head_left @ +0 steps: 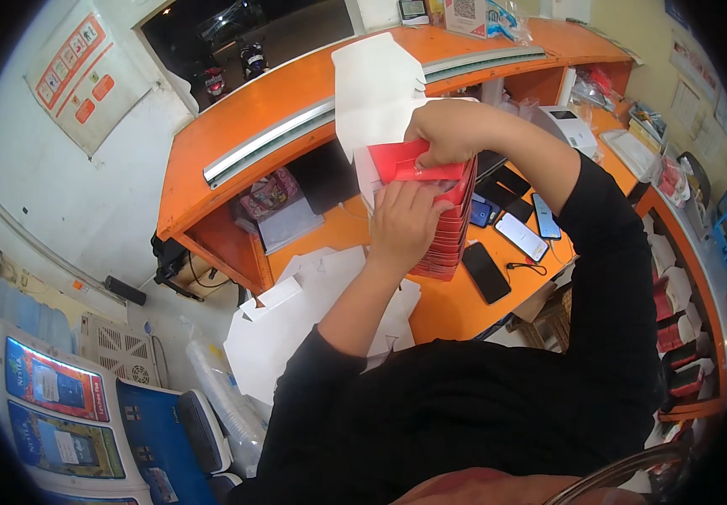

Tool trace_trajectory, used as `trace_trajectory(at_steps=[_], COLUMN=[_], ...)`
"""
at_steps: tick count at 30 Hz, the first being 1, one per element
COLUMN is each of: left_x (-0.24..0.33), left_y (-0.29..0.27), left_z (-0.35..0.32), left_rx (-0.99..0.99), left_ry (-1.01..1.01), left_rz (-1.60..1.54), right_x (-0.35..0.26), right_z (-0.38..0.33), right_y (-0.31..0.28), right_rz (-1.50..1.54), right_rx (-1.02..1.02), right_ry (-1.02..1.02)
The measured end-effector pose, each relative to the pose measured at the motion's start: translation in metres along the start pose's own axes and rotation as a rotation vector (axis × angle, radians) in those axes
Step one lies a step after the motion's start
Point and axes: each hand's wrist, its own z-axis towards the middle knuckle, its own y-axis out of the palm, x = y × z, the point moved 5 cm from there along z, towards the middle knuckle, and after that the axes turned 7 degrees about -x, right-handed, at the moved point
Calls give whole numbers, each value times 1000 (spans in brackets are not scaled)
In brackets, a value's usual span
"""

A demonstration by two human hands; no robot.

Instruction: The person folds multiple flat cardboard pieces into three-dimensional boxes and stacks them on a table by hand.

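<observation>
A partly folded carton (393, 158), white outside and red inside, lies on top of a tall stack of nested red cartons (441, 252). My right hand (446, 135) is closed on the carton's far side, thumb pressed on a red flap. Nearer to me, my left hand (403, 220) has its bent fingers on the carton's near edge, holding it. A broad white panel (374, 88) rises beyond my hands against the orange counter; whether it joins this carton is hidden. Flat white carton blanks (305, 307) lie in a pile left of the stack.
Several phones, including a black one (486, 273) and one with a lit screen (521, 236), lie right of the stack on the orange desk (448, 316). The raised orange counter (288, 101) runs along the back. At lower left are a drinks dispenser (132, 404) and sleeved plastic cups (229, 396).
</observation>
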Motion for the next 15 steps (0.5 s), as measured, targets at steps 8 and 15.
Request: trace_trajectory(at_steps=[8, 15], left_x=[0, 2], left_y=[4, 8], left_z=[-1, 0], left_rx=[27, 45], left_ry=[-48, -44], left_rz=[-66, -125], right_x=[0, 2], right_z=[-11, -2], right_y=[5, 36], right_rz=[-84, -106], right_rx=[-42, 130], right_ry=[25, 75])
